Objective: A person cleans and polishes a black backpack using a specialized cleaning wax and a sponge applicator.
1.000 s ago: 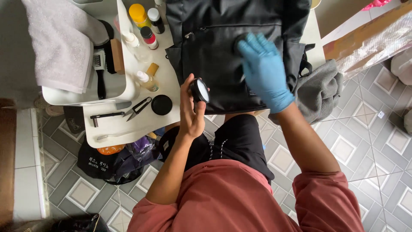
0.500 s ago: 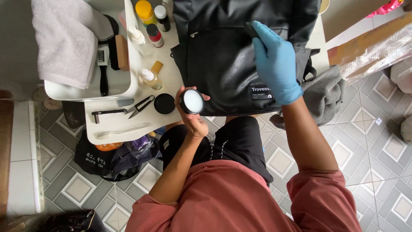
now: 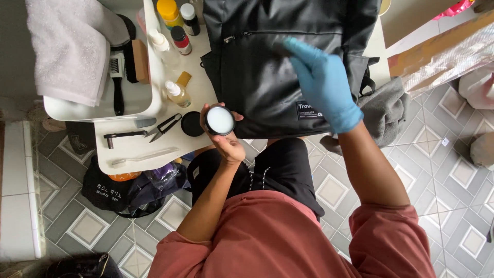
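Backpack (image 3: pixel 267 67), black and lying flat, fills the middle of the white table (image 3: pixel 128 154) and overhangs its near edge above the person's knees. The right hand (image 3: pixel 321 82), in a blue glove, lies spread wide and flat on the bag's front, fingers reaching up toward the zip line. The left hand (image 3: pixel 226 141) is bare and wrapped around a small round tin (image 3: pixel 220 120), open, with pale cream showing, held just off the bag's lower left corner and over the table's edge. Beside the tin its black lid (image 3: pixel 192 124) rests on the table, with small scissors (image 3: pixel 164 127) just left of it. Bottles (image 3: pixel 175 31) crowd the strip between bag and white tray (image 3: pixel 139 105), leaving little bare table there. A folded towel (image 3: pixel 69 49) and brushes (image 3: pixel 128 56) lie in the tray. A grey cloth (image 3: pixel 383 110) hangs off the table's right edge. Open tiled floor (image 3: pixel 442 170) lies to the right.
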